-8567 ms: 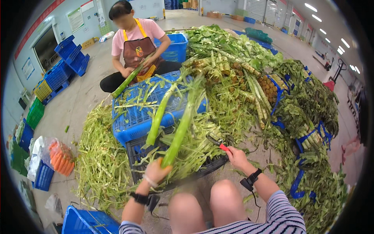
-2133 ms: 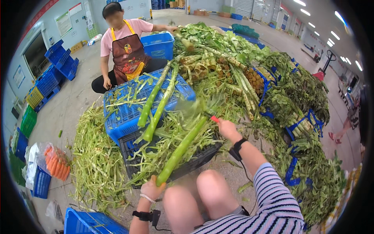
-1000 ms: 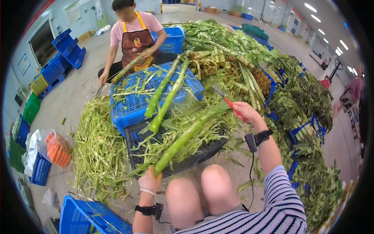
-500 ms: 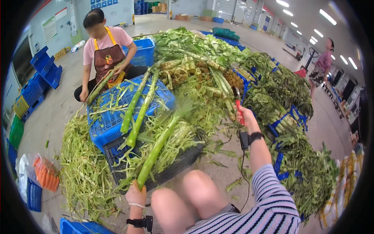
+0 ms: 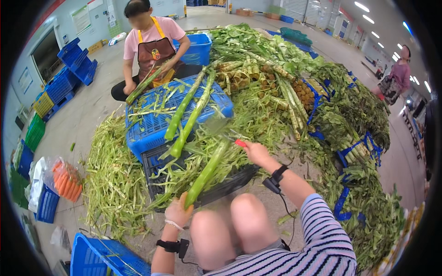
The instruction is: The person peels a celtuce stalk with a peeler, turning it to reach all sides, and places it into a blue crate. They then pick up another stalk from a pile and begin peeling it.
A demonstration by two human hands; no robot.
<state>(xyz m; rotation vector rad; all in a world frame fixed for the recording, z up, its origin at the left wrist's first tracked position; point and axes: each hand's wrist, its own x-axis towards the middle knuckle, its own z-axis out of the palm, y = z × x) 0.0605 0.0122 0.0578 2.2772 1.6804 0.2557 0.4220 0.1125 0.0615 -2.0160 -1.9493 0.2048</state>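
My left hand (image 5: 178,211) is closed round the butt of a peeled celtuce stem (image 5: 208,172), pale glossy green, which slants up and away from me over a heap of peelings. The leafy far end of the stem is blurred. My right hand (image 5: 257,152) grips a red-handled peeler (image 5: 240,143), its metal head close to the stem's upper part; whether the blade touches cannot be made out. Peelings (image 5: 230,161) cover the black crate (image 5: 159,177) before my knees. Beyond it, two more celtuce stems (image 5: 192,115) lie across an upturned blue crate (image 5: 138,145).
Across from me a co-worker (image 5: 154,50) in a brown apron handles another stem. Unpeeled celtuce (image 5: 253,69) is piled ahead; leafy bundles (image 5: 350,101) lie right. Peelings (image 5: 113,179) heap the left floor near bagged carrots (image 5: 67,180). A blue basket (image 5: 99,253) stands lower left.
My right hand has swung left with the peeler, from the pile on the right to beside the held stem. My left hand keeps its hold. The whole view has shifted.
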